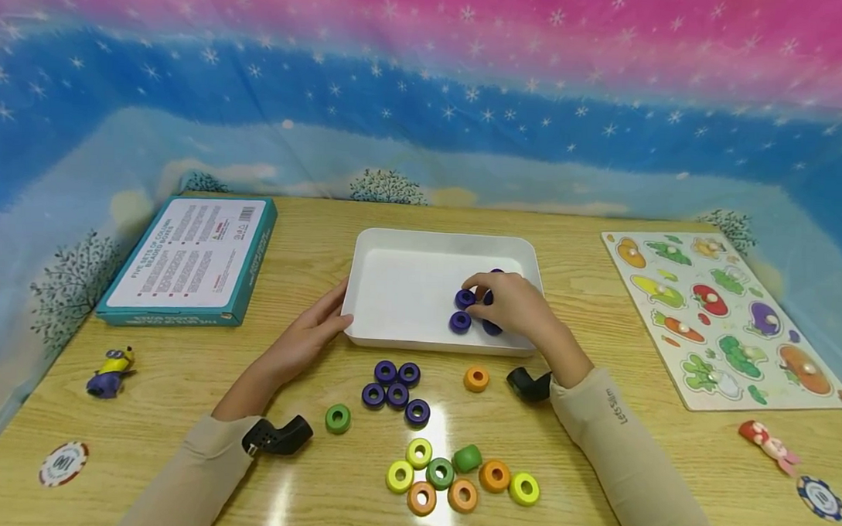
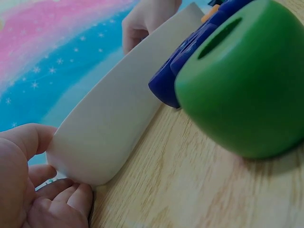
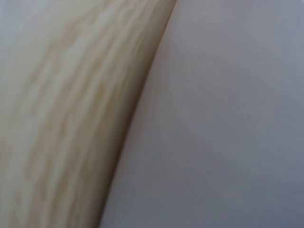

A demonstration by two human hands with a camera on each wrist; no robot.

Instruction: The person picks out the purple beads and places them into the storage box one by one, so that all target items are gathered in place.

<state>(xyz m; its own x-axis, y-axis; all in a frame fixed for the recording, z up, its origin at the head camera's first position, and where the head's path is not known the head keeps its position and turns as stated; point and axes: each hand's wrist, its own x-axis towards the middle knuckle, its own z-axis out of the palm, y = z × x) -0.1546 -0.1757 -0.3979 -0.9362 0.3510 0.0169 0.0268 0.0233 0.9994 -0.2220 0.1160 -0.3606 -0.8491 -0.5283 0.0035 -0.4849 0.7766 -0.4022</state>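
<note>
My left hand (image 1: pixel 310 335) grips the left side of a white tray (image 1: pixel 399 289), its thumb at the rim. In the left wrist view, curled fingers (image 2: pixel 78 199) lie by the tray's lower corner. Inside the tray's right part, my right hand (image 1: pixel 513 301) reaches down with thumb and forefinger around a purple bead (image 1: pixel 465 298). Another purple bead (image 1: pixel 460 322) sits just in front, and others are partly hidden under the hand. The right wrist view shows only the blurred tray wall (image 3: pixel 209 123) and wood.
Before the tray lie a purple bead cluster (image 1: pixel 397 395), a green bead (image 1: pixel 337 419), an orange bead (image 1: pixel 476 379) and a mixed group with a yellow bead (image 1: pixel 400 476). A teal box (image 1: pixel 184 259) stands left; a vegetable puzzle board (image 1: pixel 721 320) lies right.
</note>
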